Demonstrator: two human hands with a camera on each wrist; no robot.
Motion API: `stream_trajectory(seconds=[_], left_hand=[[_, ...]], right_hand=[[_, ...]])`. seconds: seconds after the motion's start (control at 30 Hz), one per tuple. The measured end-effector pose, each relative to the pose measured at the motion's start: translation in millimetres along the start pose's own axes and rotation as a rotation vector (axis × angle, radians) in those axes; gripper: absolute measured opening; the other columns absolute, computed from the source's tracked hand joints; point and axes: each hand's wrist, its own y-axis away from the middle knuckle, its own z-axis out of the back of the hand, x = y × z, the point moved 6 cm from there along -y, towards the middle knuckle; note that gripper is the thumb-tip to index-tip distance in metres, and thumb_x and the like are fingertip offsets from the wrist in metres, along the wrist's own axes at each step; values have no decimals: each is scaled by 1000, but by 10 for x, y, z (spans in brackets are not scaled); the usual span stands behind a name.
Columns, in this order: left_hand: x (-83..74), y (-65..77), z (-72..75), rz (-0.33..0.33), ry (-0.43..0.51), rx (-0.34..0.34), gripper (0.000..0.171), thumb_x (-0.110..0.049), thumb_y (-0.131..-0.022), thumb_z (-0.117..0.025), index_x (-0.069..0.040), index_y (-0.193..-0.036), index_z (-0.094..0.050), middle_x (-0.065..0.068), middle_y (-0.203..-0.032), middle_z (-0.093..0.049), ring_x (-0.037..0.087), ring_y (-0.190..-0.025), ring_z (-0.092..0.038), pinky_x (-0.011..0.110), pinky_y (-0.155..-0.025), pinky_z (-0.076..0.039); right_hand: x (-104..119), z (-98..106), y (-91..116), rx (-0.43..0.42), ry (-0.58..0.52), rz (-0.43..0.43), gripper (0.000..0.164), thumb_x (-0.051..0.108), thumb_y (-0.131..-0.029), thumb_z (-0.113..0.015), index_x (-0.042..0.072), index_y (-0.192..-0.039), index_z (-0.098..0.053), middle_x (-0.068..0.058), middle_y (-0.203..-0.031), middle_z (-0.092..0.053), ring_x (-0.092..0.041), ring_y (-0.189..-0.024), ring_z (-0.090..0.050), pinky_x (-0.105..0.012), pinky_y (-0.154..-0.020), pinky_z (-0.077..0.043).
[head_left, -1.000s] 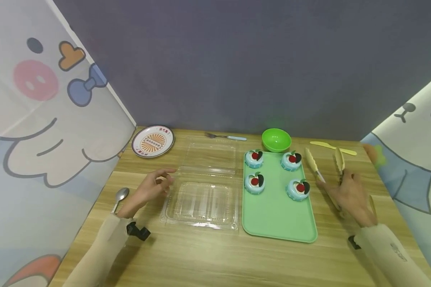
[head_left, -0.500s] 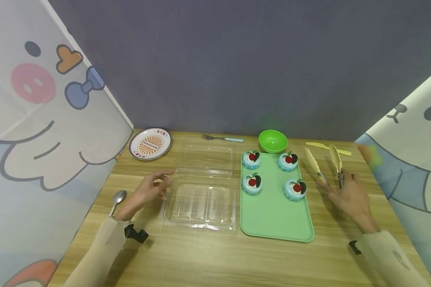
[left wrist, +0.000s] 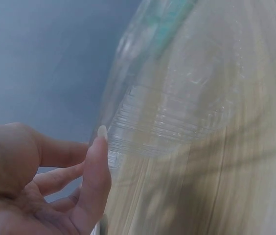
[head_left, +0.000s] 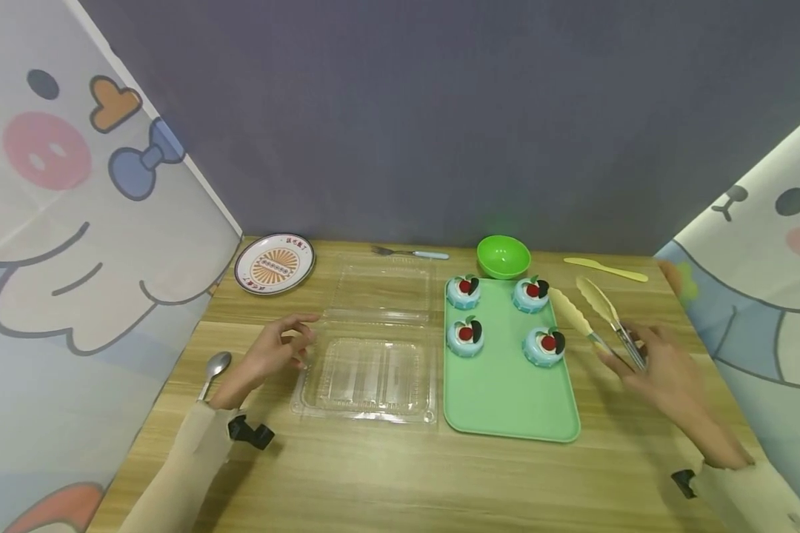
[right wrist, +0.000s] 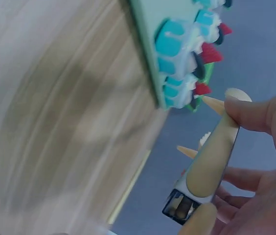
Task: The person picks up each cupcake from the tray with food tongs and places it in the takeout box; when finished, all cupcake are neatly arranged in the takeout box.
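My right hand (head_left: 667,374) grips serving tongs (head_left: 596,314) with pale yellow tips, spread apart, just right of the green tray (head_left: 507,407). In the right wrist view, the thumb and fingers close round the tongs' handle (right wrist: 209,166). Several small blue cakes (head_left: 543,346), topped with a red berry, a dark cookie and a green leaf, sit on the tray. My left hand (head_left: 276,352) pinches the left edge of a clear plastic container (head_left: 373,377), which lies with its lid (head_left: 387,287) folded back. Thumb and fingers meet at that edge in the left wrist view (left wrist: 96,161).
A patterned plate (head_left: 275,264) lies at the back left, and a spoon (head_left: 217,364) left of my left hand. Along the back are a fork (head_left: 410,253), a green bowl (head_left: 503,257) and a yellow knife (head_left: 607,269). Walls enclose the wooden table's (head_left: 400,481) back and sides.
The tongs have turned leftward, bringing their tips closer to the tray, as my right hand shifts its grip. My left hand stays at the container's edge. The head view has shifted slightly.
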Motion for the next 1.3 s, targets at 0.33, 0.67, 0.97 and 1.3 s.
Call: stream_trajectory(seconds=[0.33,0.67,0.97,1.3], left_hand=[[1,-7,17,-17,9,-6,46,-8,-100,-55,-5,-144,-45,24,-117,-49,26,-77,-60,31,-60,-61],[12,0,47,-5,31,-15,46,-9,-100,-55,-7,-144,-45,24,-117,-48,20,-76,-59,32,-61,-61],[19,-23,23,-3,39,-5,45,-11,-100,-55,-7,-144,-46,22,-117,-48,15,-73,-59,30,-60,-61],[15,-14,19,-6,29,-4,45,-13,-100,-55,-7,-144,-45,21,-116,-48,14,-73,-59,29,-60,-61]], right_hand=[[365,207,285,75,99,74,67,42,-80,-79,2,-129,-60,-14,-90,-54,-14,-59,-37,-21,-45,-25],[440,225,460,195,166,38,66,46,-82,-77,5,-132,-59,-20,-98,-57,-17,-59,-43,-25,-42,-28],[370,69,534,294,157,-28,70,51,-83,-73,4,-133,-57,-18,-104,-56,-18,-64,-45,-26,-47,-31],[374,-4,485,294,169,-4,69,47,-84,-74,2,-133,-56,-22,-107,-58,-15,-60,-44,-25,-42,-32]])
